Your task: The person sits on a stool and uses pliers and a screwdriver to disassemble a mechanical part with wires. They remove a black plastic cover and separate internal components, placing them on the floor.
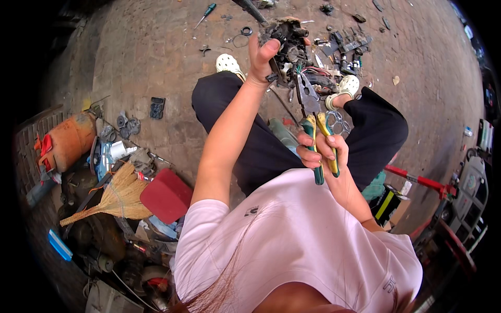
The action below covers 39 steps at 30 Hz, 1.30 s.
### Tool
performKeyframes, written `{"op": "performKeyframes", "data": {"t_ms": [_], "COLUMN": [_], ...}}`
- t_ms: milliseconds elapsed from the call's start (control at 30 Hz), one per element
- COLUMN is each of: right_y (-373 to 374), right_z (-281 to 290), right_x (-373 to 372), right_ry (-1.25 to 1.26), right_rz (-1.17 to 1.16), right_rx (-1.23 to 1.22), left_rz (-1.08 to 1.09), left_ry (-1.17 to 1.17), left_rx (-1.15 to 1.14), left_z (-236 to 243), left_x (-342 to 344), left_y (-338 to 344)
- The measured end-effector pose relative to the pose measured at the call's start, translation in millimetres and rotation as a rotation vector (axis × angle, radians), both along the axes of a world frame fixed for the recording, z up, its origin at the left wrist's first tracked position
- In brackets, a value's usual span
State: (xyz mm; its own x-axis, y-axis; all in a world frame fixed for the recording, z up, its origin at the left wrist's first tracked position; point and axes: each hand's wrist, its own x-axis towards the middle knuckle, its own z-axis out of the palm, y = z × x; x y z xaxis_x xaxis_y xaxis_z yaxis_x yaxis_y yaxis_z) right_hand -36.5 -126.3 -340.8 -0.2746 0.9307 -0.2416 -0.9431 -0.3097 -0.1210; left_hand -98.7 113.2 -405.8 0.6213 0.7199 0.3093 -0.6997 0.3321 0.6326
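My right hand (324, 150) is wrapped around the handles of green-and-yellow combination pliers (309, 97). The jaws point away from me, with their tips at the coloured wires (315, 70) by a grimy black mechanical assembly (291, 51). Whether the jaws grip a wire is too small to tell. At the assembly's left side, my left hand (261, 58) holds it, thumb raised and most fingers hidden behind it. A dark bar (249, 9) runs from the assembly up to the top edge.
Loose dark parts (350, 47) and a green-handled screwdriver (206, 14) lie on the brick floor. To the left are an orange gas cylinder (70, 141), a straw broom (119, 195) and a red seat-like pad (167, 195). A red metal bar (417, 179) stands at right.
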Motion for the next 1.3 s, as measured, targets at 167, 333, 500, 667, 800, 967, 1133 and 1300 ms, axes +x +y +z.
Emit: {"op": "performKeyframes", "data": {"t_ms": [167,333,500,667,800,967,1133,1300], "right_y": [14,15,18,17,16,22,23,26], "right_z": [15,28,41,44,46,45,36,27], "right_x": [8,28,39,51,62,59,52,38], "right_ry": [-0.637,-0.869,-0.982,-0.738,-0.674,-0.779,-1.152,-1.568], "right_rz": [0.071,0.183,0.257,0.235,0.286,0.357,0.444,0.338], "right_rx": [-0.173,-0.188,-0.225,-0.183,-0.230,-0.274,-0.150,0.056], "left_rz": [0.102,0.155,0.173,0.045,-0.074,-0.102,0.004,-0.046], "left_ry": [0.005,0.123,0.262,0.296,0.291,0.507,0.462,0.330], "left_rx": [0.127,0.296,0.441,0.444,0.395,0.692,0.476,0.249], "left_z": [11,15,11,14,18,11,8,8], "left_x": [-5,-9,-12,-15,-15,-13,-12,-12], "left_y": [7,13,14,14,11,12,10,12]}}
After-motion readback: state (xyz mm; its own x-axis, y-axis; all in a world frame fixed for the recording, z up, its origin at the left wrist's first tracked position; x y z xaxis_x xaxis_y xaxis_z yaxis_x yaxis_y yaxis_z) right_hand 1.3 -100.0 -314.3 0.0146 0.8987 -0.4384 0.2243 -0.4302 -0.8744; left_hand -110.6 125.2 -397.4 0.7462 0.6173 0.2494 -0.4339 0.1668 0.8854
